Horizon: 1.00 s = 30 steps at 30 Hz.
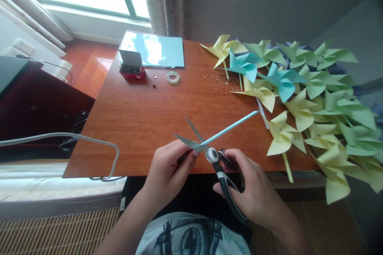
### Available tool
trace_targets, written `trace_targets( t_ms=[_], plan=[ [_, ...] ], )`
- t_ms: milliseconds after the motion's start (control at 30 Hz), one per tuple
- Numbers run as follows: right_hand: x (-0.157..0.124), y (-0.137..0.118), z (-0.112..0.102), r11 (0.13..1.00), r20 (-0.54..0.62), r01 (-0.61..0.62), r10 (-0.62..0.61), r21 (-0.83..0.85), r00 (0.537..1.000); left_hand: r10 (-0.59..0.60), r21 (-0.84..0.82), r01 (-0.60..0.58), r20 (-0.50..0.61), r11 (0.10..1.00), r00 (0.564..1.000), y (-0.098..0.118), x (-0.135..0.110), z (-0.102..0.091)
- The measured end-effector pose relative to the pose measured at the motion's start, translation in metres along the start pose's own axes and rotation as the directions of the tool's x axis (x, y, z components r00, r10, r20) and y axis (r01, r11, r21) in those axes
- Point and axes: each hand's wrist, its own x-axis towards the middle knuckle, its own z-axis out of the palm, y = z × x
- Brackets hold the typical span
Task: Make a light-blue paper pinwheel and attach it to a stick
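Note:
A thin light-blue paper stick (230, 127) slants up to the right above the table. Its near end is pinched between the thumb and fingers of my left hand (169, 167), and the grip itself is partly hidden behind the scissor blades. My right hand (254, 183) has its fingers in the black-and-grey handles of a pair of scissors (194, 139). The blades stand apart, pointing up and left, and cross the stick's near end close to my left fingertips. Whether they touch the paper I cannot tell.
Yellow, green and blue paper pinwheels (281, 131) crowd the table's right side. At the back left lie blue sheets in a clear sleeve (173, 51), a small red box (131, 72) and a tape roll (172, 77). A white cable (89, 138) crosses the left edge; tiny bits (220, 83) are scattered mid-table.

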Motion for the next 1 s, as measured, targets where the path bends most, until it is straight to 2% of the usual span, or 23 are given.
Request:
trace_targets(
  t_ms=[100, 267, 667, 1000],
  plan=[
    [0.000, 0.001, 0.001, 1.000, 0.006, -0.020, 0.020, 0.005, 1.000, 0.041, 0.050, -0.039, -0.041, 0.998, 0.998, 0.001, 0.001, 0.001],
    [-0.001, 0.002, 0.001, 0.999, -0.004, -0.043, 0.043, 0.015, 0.999, 0.039, 0.049, -0.034, -0.095, 0.998, 0.995, 0.001, 0.003, 0.000],
    [-0.002, -0.001, 0.001, 0.997, -0.016, -0.043, 0.044, 0.062, 0.999, -0.089, -0.076, 0.082, -0.093, 0.994, 0.992, -0.005, -0.001, -0.003],
    [-0.003, 0.013, 0.004, 0.997, -0.038, -0.043, 0.045, 0.058, 0.998, -0.063, 0.032, 0.067, -0.101, 0.997, 0.993, -0.001, 0.001, -0.004]
  ],
)
